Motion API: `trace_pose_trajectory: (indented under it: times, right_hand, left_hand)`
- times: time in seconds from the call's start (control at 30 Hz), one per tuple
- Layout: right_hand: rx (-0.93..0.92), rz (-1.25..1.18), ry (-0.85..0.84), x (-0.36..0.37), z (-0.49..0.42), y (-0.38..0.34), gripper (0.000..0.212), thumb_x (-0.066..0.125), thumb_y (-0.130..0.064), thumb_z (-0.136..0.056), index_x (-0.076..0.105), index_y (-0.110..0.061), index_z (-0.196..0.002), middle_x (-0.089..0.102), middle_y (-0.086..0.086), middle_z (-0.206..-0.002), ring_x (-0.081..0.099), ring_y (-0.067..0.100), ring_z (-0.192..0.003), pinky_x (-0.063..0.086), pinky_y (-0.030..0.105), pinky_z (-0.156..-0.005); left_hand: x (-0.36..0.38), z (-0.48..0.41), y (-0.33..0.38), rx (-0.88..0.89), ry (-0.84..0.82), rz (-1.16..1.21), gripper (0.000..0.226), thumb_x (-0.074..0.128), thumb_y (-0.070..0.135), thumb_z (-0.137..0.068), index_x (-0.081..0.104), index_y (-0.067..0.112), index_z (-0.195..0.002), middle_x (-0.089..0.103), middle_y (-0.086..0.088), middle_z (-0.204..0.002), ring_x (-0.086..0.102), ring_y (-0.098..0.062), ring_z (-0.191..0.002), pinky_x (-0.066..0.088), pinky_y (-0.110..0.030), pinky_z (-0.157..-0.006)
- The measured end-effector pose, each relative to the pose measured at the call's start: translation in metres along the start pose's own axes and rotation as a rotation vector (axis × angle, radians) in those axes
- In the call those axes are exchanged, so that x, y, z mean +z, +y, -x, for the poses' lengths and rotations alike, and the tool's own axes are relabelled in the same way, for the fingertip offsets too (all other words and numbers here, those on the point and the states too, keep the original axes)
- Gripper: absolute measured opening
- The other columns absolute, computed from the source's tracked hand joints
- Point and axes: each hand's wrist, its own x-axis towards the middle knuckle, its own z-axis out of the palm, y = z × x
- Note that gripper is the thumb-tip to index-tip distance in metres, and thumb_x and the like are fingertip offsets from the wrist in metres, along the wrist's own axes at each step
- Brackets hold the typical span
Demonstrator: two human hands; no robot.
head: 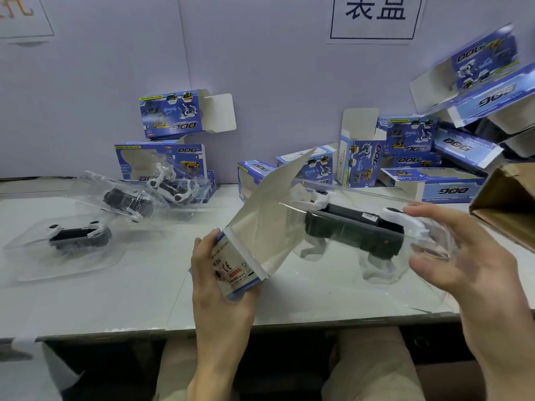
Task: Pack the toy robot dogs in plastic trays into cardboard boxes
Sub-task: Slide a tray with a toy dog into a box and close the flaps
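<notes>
Where the pale bench [144, 299] runs out to the left, one black-and-white toy lies in a clear tray [63, 241], with two more filled trays [136, 198] tipped against each other just behind it. Behind those, against the wall, two blue boxes [170, 117] stand stacked, the top one with its end flap open. At centre, the left hand [220, 287] grips a box [237, 264] by its closed end, label side up, its long flap [269, 204] swung wide and pointing up. Just right of the flap, above the bench, a dog [353, 227] sits in its tray [385, 264], one end of the tray near the box's mouth; how far in it reaches cannot be told. The right hand [463, 256] pinches the tray's far end, fingers over the top and thumb beneath. Behind, a loose heap of boxes [419, 160] with open flaps crowds the wall, under a paper sign [376, 15]. A brown carton [506, 204] cuts in at the right edge.
</notes>
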Motion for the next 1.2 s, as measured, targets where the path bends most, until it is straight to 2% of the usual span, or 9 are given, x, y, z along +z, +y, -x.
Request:
trace_pose_trajectory:
  times: [0.1,0.27,0.43,0.6,0.73,0.87,1.0,1.13,1.2]
  right_hand:
    - [0.003,0.058,0.004,-0.007,0.002,-0.004,0.049,0.076,-0.031,-0.057,0.07,-0.044,-0.104,0.068,-0.016,-0.121,0.059,-0.004,-0.116,0.052,0.018,-0.088]
    - [0.056,0.129,-0.035,-0.018,0.006,-0.004,0.051,0.076,-0.027,-0.057,0.071,-0.045,-0.105,0.062,-0.017,-0.131,0.057,-0.001,-0.121,0.049,0.016,-0.092]
    - [0.059,0.258,-0.11,-0.001,0.006,-0.006,0.059,0.072,-0.057,-0.052,0.069,-0.049,-0.111,0.057,-0.021,-0.132,0.053,-0.003,-0.123,0.044,0.015,-0.094]
    - [0.205,0.154,-0.113,0.015,-0.001,0.008,0.076,0.065,-0.078,-0.06,0.047,-0.056,-0.131,0.053,-0.042,-0.127,0.04,-0.018,-0.129,0.037,0.023,-0.102]
    - [0.207,-0.064,-0.022,0.023,-0.005,0.014,0.055,0.059,-0.06,-0.079,0.049,-0.042,-0.13,0.058,-0.02,-0.136,0.048,-0.01,-0.128,0.041,0.006,-0.093]
    - [0.215,-0.086,0.048,0.027,-0.004,0.013,0.056,0.063,-0.066,-0.076,0.051,-0.039,-0.124,0.057,-0.016,-0.138,0.049,-0.006,-0.129,0.042,0.015,-0.098]
    - [0.207,-0.123,0.133,0.034,-0.008,0.01,0.048,0.066,-0.063,-0.074,0.051,-0.032,-0.107,0.056,-0.01,-0.139,0.053,-0.011,-0.121,0.041,0.002,-0.089]
    - [0.257,-0.116,-0.005,0.028,-0.006,0.009,0.075,0.08,-0.074,-0.045,0.048,-0.036,-0.101,0.049,-0.015,-0.144,0.048,-0.002,-0.133,0.035,0.027,-0.111]
    - [0.265,-0.065,-0.029,0.024,-0.004,0.009,0.068,0.084,-0.064,-0.044,0.049,-0.04,-0.098,0.05,-0.016,-0.144,0.051,-0.001,-0.13,0.036,0.036,-0.114]
  left_hand:
    - [0.001,0.001,0.0,0.011,-0.015,-0.011,0.105,0.081,-0.01,-0.068,0.033,0.06,-0.13,0.043,0.022,-0.139,0.035,-0.024,-0.143,0.045,-0.046,-0.107]
    - [0.0,0.001,-0.007,0.082,-0.018,-0.037,0.11,0.077,-0.018,-0.064,0.034,0.053,-0.135,0.035,0.034,-0.143,0.026,-0.022,-0.148,0.036,-0.017,-0.11]
    - [0.001,-0.001,-0.01,0.211,-0.068,-0.159,0.096,0.072,-0.007,-0.062,0.037,0.032,-0.142,0.04,0.008,-0.148,0.016,-0.019,-0.151,0.018,-0.033,-0.121]
    - [0.003,-0.003,-0.01,0.293,-0.151,-0.241,0.102,0.069,-0.021,-0.052,0.043,0.026,-0.138,0.043,0.005,-0.146,0.023,-0.025,-0.148,0.023,-0.044,-0.118]
    - [0.001,-0.004,-0.006,0.294,-0.122,-0.23,0.092,0.069,-0.014,-0.056,0.046,0.02,-0.138,0.045,0.006,-0.144,0.03,-0.025,-0.144,0.024,-0.037,-0.119]
    - [-0.002,-0.005,-0.002,0.281,-0.103,-0.223,0.096,0.071,-0.017,-0.055,0.045,0.022,-0.139,0.043,0.014,-0.143,0.033,-0.026,-0.142,0.029,-0.045,-0.116]
    - [0.0,-0.004,0.002,0.249,-0.077,-0.218,0.096,0.072,-0.012,-0.057,0.043,0.027,-0.14,0.043,0.012,-0.142,0.033,-0.026,-0.142,0.033,-0.052,-0.114]
    - [0.001,-0.004,0.001,0.21,-0.051,-0.225,0.101,0.071,-0.018,-0.055,0.044,0.028,-0.14,0.044,0.01,-0.142,0.033,-0.025,-0.142,0.035,-0.052,-0.113]
    - [0.0,-0.004,0.001,0.232,-0.085,-0.25,0.097,0.073,-0.014,-0.057,0.045,0.027,-0.14,0.043,0.011,-0.143,0.032,-0.024,-0.143,0.035,-0.052,-0.113]
